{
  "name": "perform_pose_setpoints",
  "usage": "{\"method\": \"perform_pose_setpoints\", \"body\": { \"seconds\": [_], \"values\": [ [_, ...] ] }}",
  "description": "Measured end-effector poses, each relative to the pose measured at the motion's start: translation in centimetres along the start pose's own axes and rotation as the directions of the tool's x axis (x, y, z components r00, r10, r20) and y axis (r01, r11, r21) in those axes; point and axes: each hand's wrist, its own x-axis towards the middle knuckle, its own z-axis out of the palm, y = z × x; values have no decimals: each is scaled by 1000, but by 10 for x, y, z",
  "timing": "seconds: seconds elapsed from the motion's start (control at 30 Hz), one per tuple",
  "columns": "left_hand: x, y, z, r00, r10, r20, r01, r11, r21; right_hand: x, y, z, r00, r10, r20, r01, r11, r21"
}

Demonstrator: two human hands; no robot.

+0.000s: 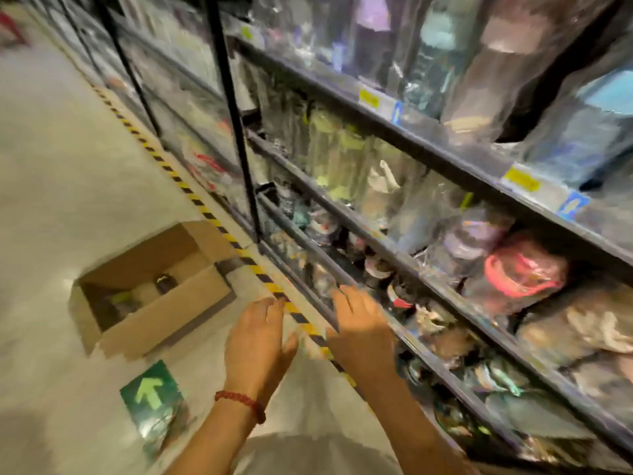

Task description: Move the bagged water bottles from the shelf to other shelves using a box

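Observation:
An open cardboard box (164, 313) stands on the floor to the left, with a few bagged bottles (164, 282) lying in its bottom. The dark metal shelf unit (376, 255) on the right is packed with bagged water bottles (520, 269) on several levels. My left hand (260, 341), with a red cord bracelet at the wrist, hovers open above the floor between box and shelf. My right hand (363, 327) is open with straight fingers, reaching at the rail of a low shelf level. Neither hand holds anything. The picture is blurred by motion.
A yellow and black striped tape line (191, 197) runs along the floor at the foot of the shelves. A green floor sign with an arrow (150, 392) lies near my feet. The grey aisle floor (61, 173) stretches away to the left.

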Motion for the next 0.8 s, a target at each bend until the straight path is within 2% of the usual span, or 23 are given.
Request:
{"method": "perform_pose_setpoints", "body": {
  "seconds": [0.07, 0.13, 0.23, 0.33, 0.57, 0.7, 0.8],
  "values": [
    [-14, -40, -7, 993, -120, 3, 119, 992, 42, 11, -40, 23, 988, -70, 136, 72, 997, -8],
    [-26, -79, -20, 976, -215, -31, 217, 971, 98, 22, -81, 43, 967, -145, 210, 147, 989, 4],
    [-44, -133, -33, 922, -376, -93, 384, 919, 92, 34, -134, 73, 931, -259, 256, 261, 965, 29],
    [-62, -171, -34, 861, -501, -87, 506, 861, 57, 40, -171, 100, 872, -394, 291, 393, 917, 64],
    [-39, -223, -27, 784, -618, -55, 618, 786, -8, 91, -207, 152, 782, -531, 327, 504, 847, 170],
    [10, -259, -28, 757, -650, -63, 650, 759, -13, 152, -224, 178, 745, -573, 341, 528, 820, 223],
    [54, -288, -38, 710, -700, -79, 700, 713, -29, 210, -242, 192, 722, -586, 368, 543, 809, 225]
  ]
}}
